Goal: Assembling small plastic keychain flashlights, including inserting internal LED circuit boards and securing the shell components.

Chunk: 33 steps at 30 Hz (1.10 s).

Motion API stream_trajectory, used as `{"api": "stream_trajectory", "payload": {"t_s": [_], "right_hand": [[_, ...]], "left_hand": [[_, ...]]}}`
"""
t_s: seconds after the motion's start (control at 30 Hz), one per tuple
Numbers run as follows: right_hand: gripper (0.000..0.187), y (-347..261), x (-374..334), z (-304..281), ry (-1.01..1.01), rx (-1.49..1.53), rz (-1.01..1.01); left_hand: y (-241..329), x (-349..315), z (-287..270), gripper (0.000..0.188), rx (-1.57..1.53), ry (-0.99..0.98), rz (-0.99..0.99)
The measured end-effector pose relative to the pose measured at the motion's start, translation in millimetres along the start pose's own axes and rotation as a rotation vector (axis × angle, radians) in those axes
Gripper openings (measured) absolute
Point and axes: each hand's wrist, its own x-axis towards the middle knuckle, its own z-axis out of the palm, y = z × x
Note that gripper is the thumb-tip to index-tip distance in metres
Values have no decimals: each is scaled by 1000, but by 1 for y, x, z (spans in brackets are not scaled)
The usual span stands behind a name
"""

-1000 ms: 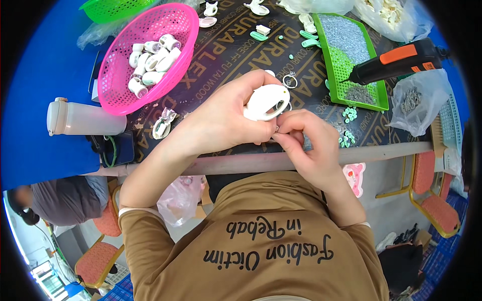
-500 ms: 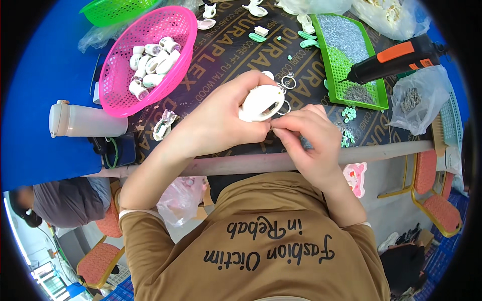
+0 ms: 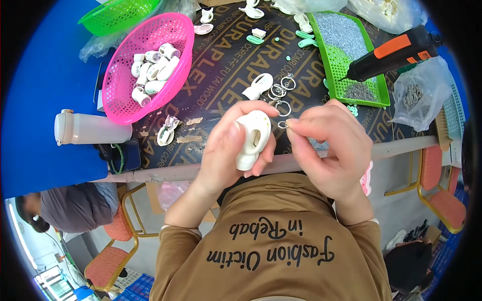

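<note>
My left hand [image 3: 221, 153] is closed round a white plastic piece [image 3: 247, 159] with an oval, ring-like top and a narrower round end; it looks like a miniature toilet. To its right, my right hand [image 3: 337, 148] pinches a small metal ring [image 3: 281, 124] between thumb and forefinger, apart from the white piece. Just beyond the hands, several metal key rings [image 3: 284, 109] lie on the dark table beside a similar white piece [image 3: 258, 85].
A pink basket [image 3: 113, 80] of white pieces leans at left, near a pale bottle [image 3: 95, 128]. A green tray [image 3: 384, 94] of small metal parts is at right, under a black-and-orange electric screwdriver [image 3: 391, 55]. Beside it lies a plastic bag [image 3: 429, 85] of rings.
The hands have moved apart. My left hand has drawn nearer and turned the white piece upright; my right hand has shifted right with the ring. Rings and a second white piece now show uncovered.
</note>
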Motion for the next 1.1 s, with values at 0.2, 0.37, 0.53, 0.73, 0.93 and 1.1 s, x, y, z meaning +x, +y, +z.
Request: {"api": "stream_trajectory", "payload": {"t_s": [0.2, 0.37, 0.53, 0.73, 0.93, 1.1], "right_hand": [[24, -7, 0, 2, 10, -36, -93], [26, -13, -1, 2, 8, -63, -113], [26, -10, -2, 4, 20, -15, -111], [21, -7, -2, 2, -20, -72, -157], [22, 7, -3, 15, 60, 43, -215], [22, 6, -5, 17, 55, 215, -85]], "left_hand": [[-7, -3, 12, 55, 19, 13, 72], [-4, -6, 15, 52, 141, 28, 123], [-3, -7, 19, 47, 200, 41, 161], [11, -11, 19, 41, 214, 64, -10], [7, -9, 18, 44, 51, 37, -99], [1, -9, 18, 45, 2, 19, -77]]}}
